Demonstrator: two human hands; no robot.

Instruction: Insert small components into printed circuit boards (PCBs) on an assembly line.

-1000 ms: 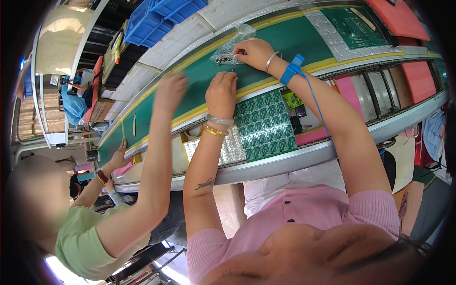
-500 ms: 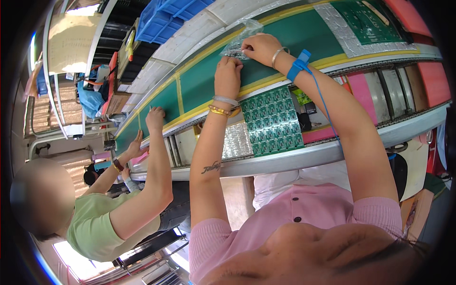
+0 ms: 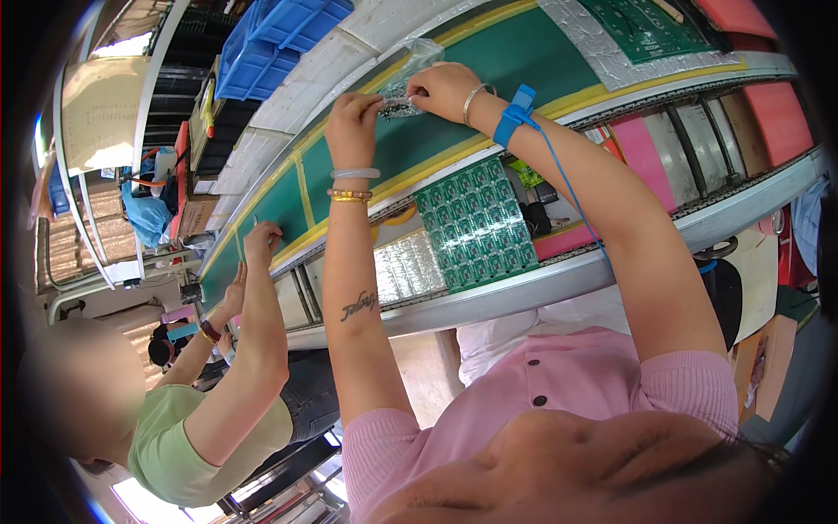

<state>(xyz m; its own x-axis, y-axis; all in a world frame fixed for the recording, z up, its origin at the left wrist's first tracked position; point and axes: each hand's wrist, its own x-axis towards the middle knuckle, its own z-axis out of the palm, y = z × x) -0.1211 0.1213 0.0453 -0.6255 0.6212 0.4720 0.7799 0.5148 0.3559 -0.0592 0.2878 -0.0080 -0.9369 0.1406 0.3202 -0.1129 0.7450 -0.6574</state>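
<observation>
A clear plastic bag [image 3: 425,57] with small dark parts inside lies over the green work mat [image 3: 515,65]. My left hand [image 3: 352,131] pinches the bag's near left edge between thumb and fingertips. At the bag's right side, my right hand [image 3: 447,91] grips it with curled fingers. The bag's edge is drawn out between the two hands. A blue wrist strap [image 3: 515,122] with a cord circles my right wrist. Nearer to me, below the mat, rests a panel of small green circuit boards [image 3: 478,225].
A large green circuit board [image 3: 642,31] lies on silver bubble sheet [image 3: 576,44] at the far right. Blue crates [image 3: 262,65] stand beyond the bench. On my left, a person in a green shirt [image 3: 179,437] works at the same bench. A metal rail [image 3: 559,288] runs along the near edge.
My left hand has moved left and away from my right hand, drawing out the bag's edge between them. The whole view has shifted slightly. The neighbour's hands stay over the mat.
</observation>
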